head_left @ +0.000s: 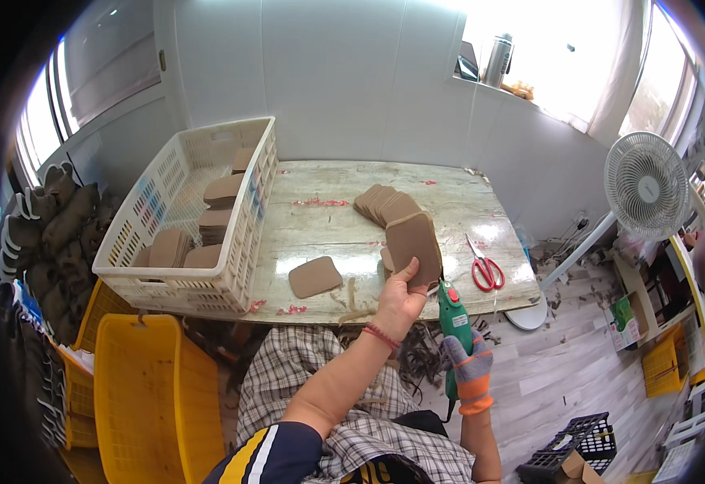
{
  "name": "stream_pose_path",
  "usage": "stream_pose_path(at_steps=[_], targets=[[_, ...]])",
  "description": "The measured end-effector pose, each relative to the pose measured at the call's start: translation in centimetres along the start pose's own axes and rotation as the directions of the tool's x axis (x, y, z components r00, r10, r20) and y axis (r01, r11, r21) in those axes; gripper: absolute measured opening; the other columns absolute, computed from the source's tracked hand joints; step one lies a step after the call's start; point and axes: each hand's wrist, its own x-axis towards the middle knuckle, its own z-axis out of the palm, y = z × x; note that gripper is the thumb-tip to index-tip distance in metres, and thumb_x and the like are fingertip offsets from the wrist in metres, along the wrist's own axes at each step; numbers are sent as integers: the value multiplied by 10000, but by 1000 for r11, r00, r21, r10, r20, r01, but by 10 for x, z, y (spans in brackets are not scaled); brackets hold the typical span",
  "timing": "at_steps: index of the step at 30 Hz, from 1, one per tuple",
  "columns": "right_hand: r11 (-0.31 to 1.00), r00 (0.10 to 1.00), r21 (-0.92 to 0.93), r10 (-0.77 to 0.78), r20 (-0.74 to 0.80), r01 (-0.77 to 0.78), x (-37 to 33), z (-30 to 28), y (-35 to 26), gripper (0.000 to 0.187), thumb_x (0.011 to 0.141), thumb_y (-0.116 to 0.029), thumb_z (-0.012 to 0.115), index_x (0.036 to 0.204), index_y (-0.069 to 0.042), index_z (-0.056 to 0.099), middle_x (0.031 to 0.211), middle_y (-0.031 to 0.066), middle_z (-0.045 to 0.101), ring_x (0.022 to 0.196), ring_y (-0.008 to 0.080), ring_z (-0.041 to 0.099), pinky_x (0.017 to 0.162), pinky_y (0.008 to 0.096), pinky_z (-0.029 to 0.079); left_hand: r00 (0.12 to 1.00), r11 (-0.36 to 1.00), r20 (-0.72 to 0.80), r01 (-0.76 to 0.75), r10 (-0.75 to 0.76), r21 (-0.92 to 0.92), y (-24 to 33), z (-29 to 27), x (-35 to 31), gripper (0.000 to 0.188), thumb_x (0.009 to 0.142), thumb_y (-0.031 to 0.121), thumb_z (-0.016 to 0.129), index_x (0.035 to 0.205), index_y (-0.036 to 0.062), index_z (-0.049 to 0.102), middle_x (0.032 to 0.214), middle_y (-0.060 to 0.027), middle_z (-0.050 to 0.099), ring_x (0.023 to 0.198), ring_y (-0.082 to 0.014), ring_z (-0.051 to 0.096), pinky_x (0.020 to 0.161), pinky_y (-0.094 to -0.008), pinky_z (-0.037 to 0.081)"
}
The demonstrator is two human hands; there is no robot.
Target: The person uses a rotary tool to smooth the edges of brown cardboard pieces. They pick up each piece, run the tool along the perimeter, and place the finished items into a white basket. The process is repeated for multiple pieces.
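My bare left hand (403, 300), with a beaded bracelet at the wrist, grips a brown rounded-rectangle pad (410, 244) by its near edge, thumb on top. My right hand (471, 374), in a grey and orange glove, is wrapped round a green handheld power cutter (454, 313). The cutter's tip is close to the pad's lower right edge; whether it touches cannot be made out. Beyond the held pad, a fanned row of similar pads (383, 202) lies on the table. One loose pad (315, 277) lies flat to the left, beside thin brown offcuts (352, 300).
Red-handled scissors (488, 273) lie near the right end of the worn table (312, 222). A white crate (191, 284) holding stacked pads stands at left. Yellow bins (139, 387) sit below it. A white fan (646, 187) and black crate (566, 448) are at right.
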Motion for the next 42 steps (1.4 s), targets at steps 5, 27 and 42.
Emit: stream_pose_path(at_steps=[5, 27, 42], targets=[[999, 1000, 32, -23, -11, 23, 1, -1, 1, 372, 798, -145, 748, 1098, -10, 573, 802, -3, 612, 597, 51, 530, 484, 201, 428, 1000, 997, -9, 2, -2, 72, -5, 4, -15, 375, 871, -5, 585, 1226, 0, 464, 1181, -126, 576, 1108, -272, 559, 1012, -403, 455], [999, 1000, -33, -24, -9, 23, -3, -17, -33, 269, 840, -206, 689, 1001, -20, 580, 692, 16, 567, 524, 89, 514, 454, 230, 421, 987, 841, 126, 15, -99, 541, 8, -34, -42, 305, 825, -44, 626, 1119, 31, 598, 1063, -69, 657, 988, -178, 622, 863, -313, 512], [979, 984, -189, 104, 144, -76, -16, -29, -24, 328, 810, -215, 727, 1032, -13, 595, 662, 9, 576, 514, 74, 512, 467, 217, 410, 970, 394, 137, -47, -202, 918, 79, -28, -30, 347, 768, -87, 631, 1104, -5, 650, 1000, -25, 674, 840, -88, 602, 795, -230, 478]])
